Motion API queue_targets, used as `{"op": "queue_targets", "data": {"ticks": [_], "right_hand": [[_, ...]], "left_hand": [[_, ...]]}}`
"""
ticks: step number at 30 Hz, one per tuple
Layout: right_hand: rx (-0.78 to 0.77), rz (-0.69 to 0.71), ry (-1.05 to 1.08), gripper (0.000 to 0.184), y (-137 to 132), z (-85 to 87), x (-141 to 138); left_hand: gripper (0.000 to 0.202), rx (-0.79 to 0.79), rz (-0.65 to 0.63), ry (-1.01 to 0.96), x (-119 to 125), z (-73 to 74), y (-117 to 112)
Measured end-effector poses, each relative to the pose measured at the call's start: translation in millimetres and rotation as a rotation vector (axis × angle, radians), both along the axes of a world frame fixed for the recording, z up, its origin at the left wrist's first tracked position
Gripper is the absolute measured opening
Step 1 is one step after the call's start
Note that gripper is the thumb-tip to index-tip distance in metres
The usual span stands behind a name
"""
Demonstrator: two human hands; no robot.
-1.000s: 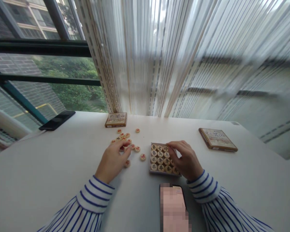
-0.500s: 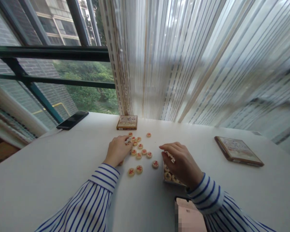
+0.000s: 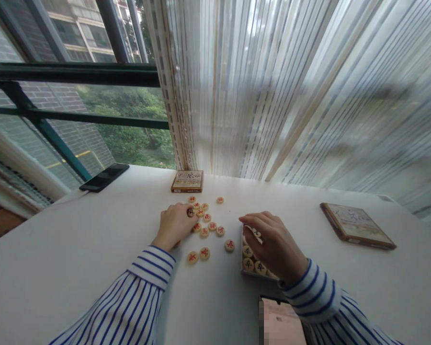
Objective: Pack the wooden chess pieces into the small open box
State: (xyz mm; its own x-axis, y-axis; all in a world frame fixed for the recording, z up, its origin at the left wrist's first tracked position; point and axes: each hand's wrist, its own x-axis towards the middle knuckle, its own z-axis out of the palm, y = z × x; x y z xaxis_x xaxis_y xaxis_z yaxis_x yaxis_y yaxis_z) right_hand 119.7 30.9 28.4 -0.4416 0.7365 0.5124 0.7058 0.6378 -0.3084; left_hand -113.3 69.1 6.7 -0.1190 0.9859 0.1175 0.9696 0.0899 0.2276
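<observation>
My left hand (image 3: 175, 223) is closed at the left edge of a loose group of Chinese chess pieces. A Chinese chess piece with a dark character (image 3: 191, 212) shows at its fingertips. Beside it lie several round pale pieces with red characters, among them a red piece (image 3: 212, 226) in the middle and another red piece (image 3: 204, 253) nearer to me. My right hand (image 3: 273, 242) hangs curved over an open box (image 3: 249, 273), thumb and fingers apart. In the box lie rows of pieces with dark characters (image 3: 260, 267); the hand hides its right part.
A flat cardboard game box (image 3: 187, 181) rests at the back of the white table (image 3: 104, 268), and a similar box lid (image 3: 357, 225) lies at the right. A black phone (image 3: 105, 178) with a cable is at the back left. Near me is a device with a pinkish screen (image 3: 283, 321).
The view has shifted slightly. My left hand keeps its place, and the dark-character piece at its fingertips shows more clearly. My right hand stays over the box, with more of the pieces inside showing.
</observation>
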Motion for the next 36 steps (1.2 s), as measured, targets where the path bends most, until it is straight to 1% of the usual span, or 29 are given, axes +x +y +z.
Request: {"op": "queue_targets", "data": {"ticks": [7, 9, 11, 14, 16, 18, 21, 24, 26, 31, 33, 36], "right_hand": [[0.012, 0.001, -0.007, 0.02, -1, -0.9, 1], [0.012, 0.004, -0.011, 0.02, -1, -0.8, 1], [0.013, 0.006, -0.01, 0.02, -1, -0.3, 1], [0.013, -0.001, -0.005, 0.02, -2, 1.0, 1], [0.014, -0.005, -0.002, 0.02, -3, 2.3, 2], [0.016, -0.007, 0.0, 0.02, -5, 3.6, 3], [0.02, -0.009, 0.021, 0.02, -9, 4.9, 6], [-0.009, 0.002, 0.111, 0.018, -17, 4.2, 12], [-0.097, 0.004, 0.25, 0.016, -24, 2.9, 17], [-0.499, -0.038, 0.706, 0.02, -39, 0.0, 36], [-0.61, -0.014, 0.815, 0.022, -41, -1.8, 43], [-0.698, 0.028, 0.87, 0.022, -43, -6.6, 50]], "left_hand": [[0.031, 0.045, -0.004, -0.033, -2, -3.3, 0], [0.031, 0.089, -0.028, -0.056, -1, -3.2, -1], [0.031, 0.194, -0.094, -0.116, 0, -3.3, -4], [0.031, 0.395, -0.222, -0.238, 5, -3.2, -10], [0.03, 0.48, -0.278, -0.298, 10, -1.8, -15], [0.028, 0.529, -0.31, -0.345, 16, 1.3, -22], [0.027, 0.561, -0.343, -0.395, 29, 8.5, -34], [0.028, 0.587, -0.401, -0.417, 44, 15.9, -47], [0.029, 0.601, -0.446, -0.401, 55, 19.2, -55], [0.03, 0.562, -0.624, -0.357, 84, 19.8, -68], [0.028, 0.576, -0.697, -0.33, 95, 17.8, -71], [0.027, 0.592, -0.766, -0.31, 107, 13.7, -73]]}}
